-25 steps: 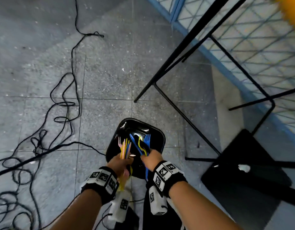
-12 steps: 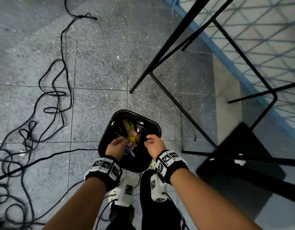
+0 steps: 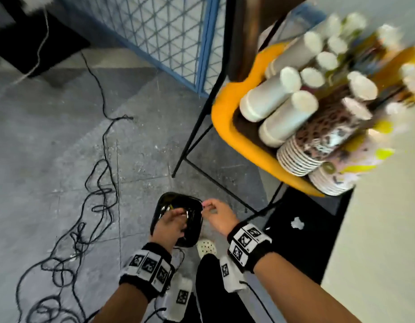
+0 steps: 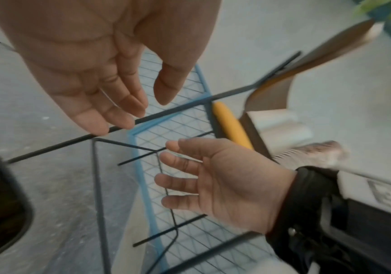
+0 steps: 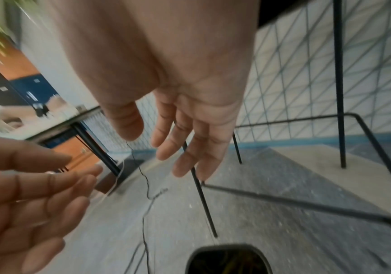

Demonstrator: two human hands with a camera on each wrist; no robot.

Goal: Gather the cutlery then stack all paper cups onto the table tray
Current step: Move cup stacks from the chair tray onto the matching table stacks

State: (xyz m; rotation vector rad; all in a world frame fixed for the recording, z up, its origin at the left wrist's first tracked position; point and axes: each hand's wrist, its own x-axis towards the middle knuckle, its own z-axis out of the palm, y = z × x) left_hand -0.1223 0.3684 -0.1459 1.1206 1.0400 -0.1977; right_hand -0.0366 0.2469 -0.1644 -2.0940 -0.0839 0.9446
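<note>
Both my hands hang open and empty over a glossy black bin (image 3: 192, 229) on the floor. My left hand (image 3: 176, 217) is above its opening, and my right hand (image 3: 211, 208) is just past its right rim. The wrist views show straight, spread fingers on the left hand (image 4: 119, 96) and the right hand (image 5: 185, 144). Coloured cutlery (image 5: 232, 263) shows faintly inside the bin (image 5: 227, 254). At upper right, an orange tray (image 3: 227, 127) on the table holds several stacks of paper cups (image 3: 283, 117), white and patterned, blurred by motion.
Black table legs (image 3: 195, 141) and floor bars stand between the bin and a blue mesh fence (image 3: 164, 31). Loose black cables (image 3: 90, 206) sprawl over the grey floor on the left. A black slab (image 3: 302, 241) lies under the table at right.
A second ago both hands held coloured forks and spoons over the bin; then the cutlery dropped in. Now the hands are empty and the head view has swung up to the cup tray.
</note>
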